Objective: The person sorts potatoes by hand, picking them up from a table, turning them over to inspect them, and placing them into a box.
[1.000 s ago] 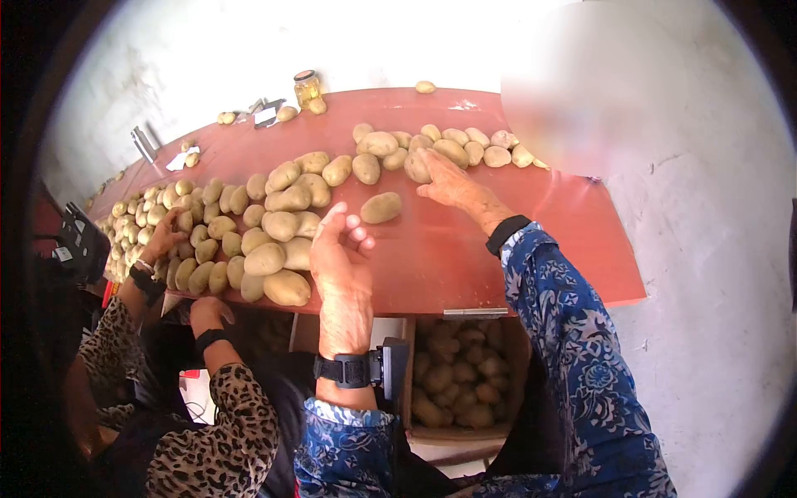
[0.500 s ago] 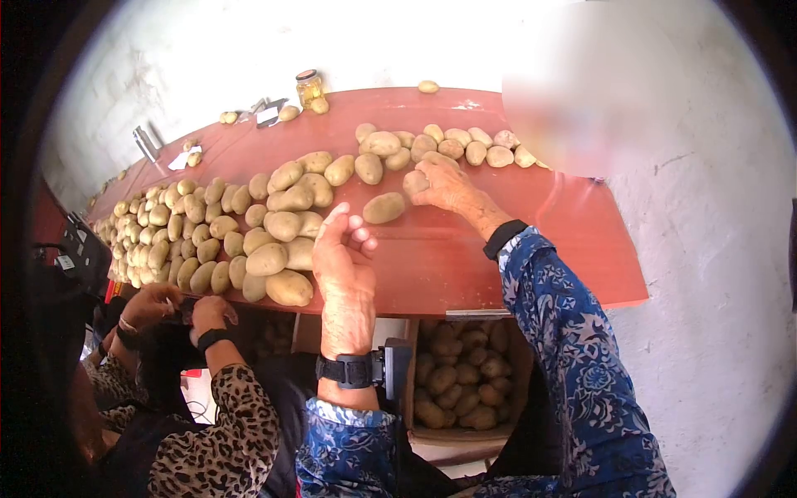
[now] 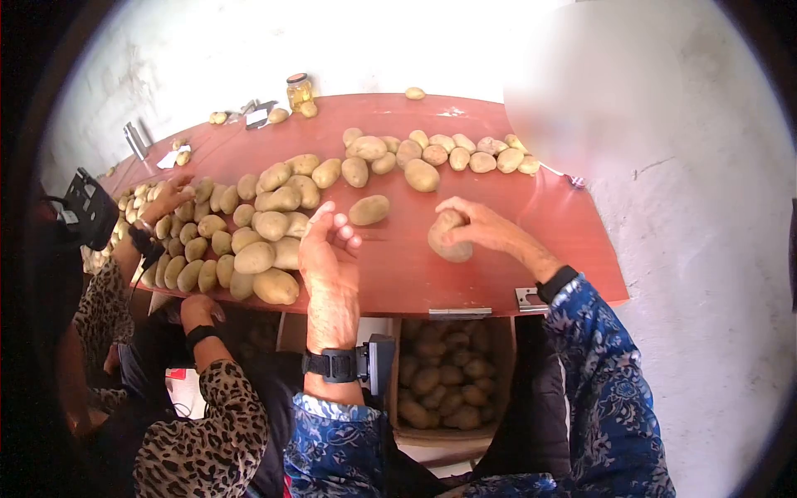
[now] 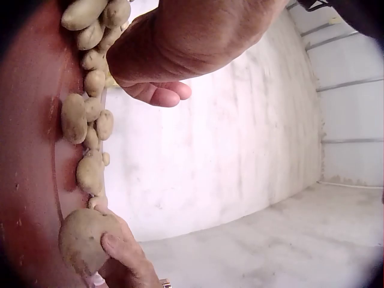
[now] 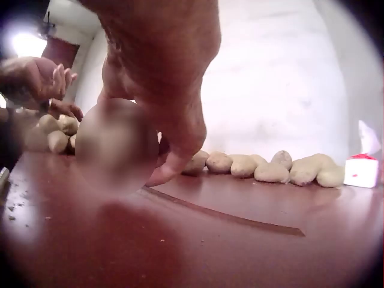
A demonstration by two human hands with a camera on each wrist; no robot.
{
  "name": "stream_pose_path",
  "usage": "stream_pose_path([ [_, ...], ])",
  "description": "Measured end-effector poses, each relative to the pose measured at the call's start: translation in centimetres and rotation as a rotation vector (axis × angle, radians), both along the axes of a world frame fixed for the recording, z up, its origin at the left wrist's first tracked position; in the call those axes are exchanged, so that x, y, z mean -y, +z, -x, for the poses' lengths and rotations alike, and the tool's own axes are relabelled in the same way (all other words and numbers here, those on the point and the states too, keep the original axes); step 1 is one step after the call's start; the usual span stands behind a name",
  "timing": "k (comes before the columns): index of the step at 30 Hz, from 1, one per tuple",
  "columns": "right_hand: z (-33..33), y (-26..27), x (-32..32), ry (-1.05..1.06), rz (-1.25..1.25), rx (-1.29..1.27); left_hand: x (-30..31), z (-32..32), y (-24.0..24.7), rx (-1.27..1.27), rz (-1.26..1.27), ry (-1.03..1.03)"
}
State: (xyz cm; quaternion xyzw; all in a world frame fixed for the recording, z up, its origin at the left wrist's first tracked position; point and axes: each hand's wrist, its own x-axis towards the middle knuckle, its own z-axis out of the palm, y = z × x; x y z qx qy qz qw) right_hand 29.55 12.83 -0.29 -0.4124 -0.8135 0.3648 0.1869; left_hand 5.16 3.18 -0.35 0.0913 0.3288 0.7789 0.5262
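My right hand [image 3: 490,230] grips a large potato [image 3: 451,236] close over the front right part of the red table [image 3: 398,266]. In the right wrist view this potato [image 5: 117,147] looks blurred between the fingers and thumb. My left hand [image 3: 330,253] hovers palm up with loosely bent fingers, nothing in it, just right of the big potatoes [image 3: 270,224]. A single potato [image 3: 369,210] lies right of its fingertips. Farther back, another potato [image 3: 422,175] sits in front of a row of potatoes [image 3: 481,162].
Beside me on the left, another person's hand [image 3: 170,199] reaches over a wide spread of potatoes. Below the table edge stands a box [image 3: 508,365] full of potatoes. A glass jar [image 3: 299,91] and a metal flask [image 3: 134,141] stand along the back. A metal latch [image 3: 531,299] is at the front edge.
My right hand has come from the back row toward the front edge and now carries a potato. The left hand has stayed in place. The other person's hand dropped below the table, then returned to the potatoes.
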Motion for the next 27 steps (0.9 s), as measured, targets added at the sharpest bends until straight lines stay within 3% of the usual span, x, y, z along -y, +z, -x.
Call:
stream_pose_path([
  [4,-0.8,2.1,3.9,0.245,0.141,0.063,-0.2,-0.4,-0.1,-0.002,0.001,-0.024],
  [8,-0.4,3.1,7.1,0.421,0.124,0.147,-0.3,-0.9,0.1,-0.019,-0.004,-0.022],
  [10,0.2,4.5,8.9,0.478,0.33,0.203,-0.2,-1.1,0.3,-0.025,-0.003,-0.021],
  [14,1.0,4.2,10.2,0.642,0.12,0.317,-0.4,-1.3,0.3,0.004,-0.003,-0.027],
  [18,1.4,2.8,9.0,0.607,0.173,0.385,-0.5,-0.8,0.0,0.0,-0.003,-0.016],
  [20,1.6,2.3,7.4,0.486,0.078,0.09,-0.5,-0.7,0.0,-0.01,0.005,-0.016],
  [21,1.8,1.9,6.3,0.486,0.078,0.09,-0.5,-0.7,0.0,-0.02,0.012,-0.015],
  [26,2.5,0.4,1.2,0.046,-0.556,0.143,-0.4,-0.6,-0.1,-0.025,0.004,-0.015],
  [27,2.8,0.3,0.2,0.046,-0.558,0.142,-0.4,-0.6,-0.1,-0.021,-0.004,-0.015],
])
